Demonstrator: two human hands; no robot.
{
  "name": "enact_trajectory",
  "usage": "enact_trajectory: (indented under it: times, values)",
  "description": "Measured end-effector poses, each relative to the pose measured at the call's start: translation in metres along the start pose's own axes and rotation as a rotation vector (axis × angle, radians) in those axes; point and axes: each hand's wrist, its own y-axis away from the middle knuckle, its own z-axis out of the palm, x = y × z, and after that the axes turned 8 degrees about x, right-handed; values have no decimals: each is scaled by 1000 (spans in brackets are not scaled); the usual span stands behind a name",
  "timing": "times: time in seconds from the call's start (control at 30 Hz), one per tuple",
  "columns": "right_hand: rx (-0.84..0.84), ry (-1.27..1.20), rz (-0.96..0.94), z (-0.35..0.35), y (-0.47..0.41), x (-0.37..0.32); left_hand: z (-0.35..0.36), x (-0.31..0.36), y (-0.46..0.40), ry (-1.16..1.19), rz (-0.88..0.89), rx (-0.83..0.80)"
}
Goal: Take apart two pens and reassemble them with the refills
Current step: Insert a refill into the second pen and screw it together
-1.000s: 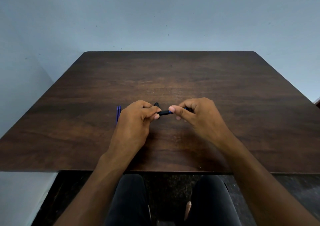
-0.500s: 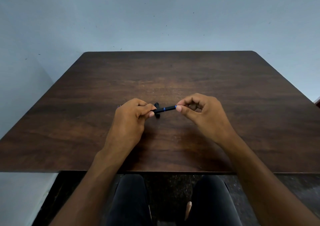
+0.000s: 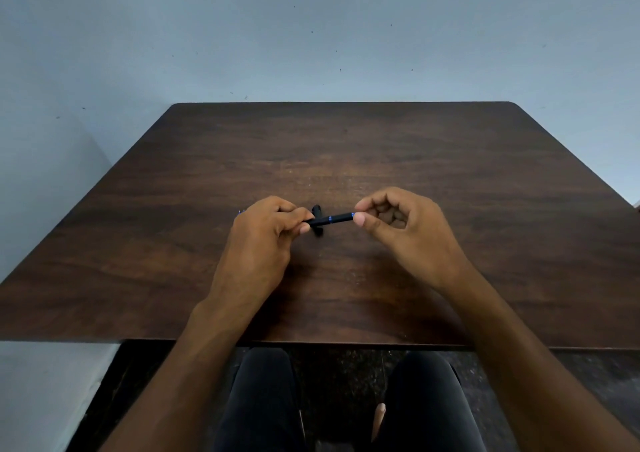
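A single head-worn, wide-angle view looks forward and down from above the near edge of a dark wooden table (image 3: 450, 161). It takes in the whole tabletop, the grey wall (image 3: 311, 29) behind the far edge, and the person's knees below.

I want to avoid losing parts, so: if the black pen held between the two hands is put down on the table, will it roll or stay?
The black pen looks round and smooth, so it may roll on the flat table. It looks stiff: pinched only at its ends by the left hand and right hand, it stays straight. Being slim, it is probably light.
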Motion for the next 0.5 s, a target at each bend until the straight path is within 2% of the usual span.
enact_trajectory:
  times: [0.17, 0.33, 0.5]
  values:
    - [9, 59, -51, 3, 2, -2, 1, 2, 1, -3, 13, -7]
    - [-24, 151, -35, 6, 1, -3, 1, 5, 2, -22, 18, -23]
    - [-63, 130, -3, 5, 2, -4, -2, 3, 3, -25, 1, -28]
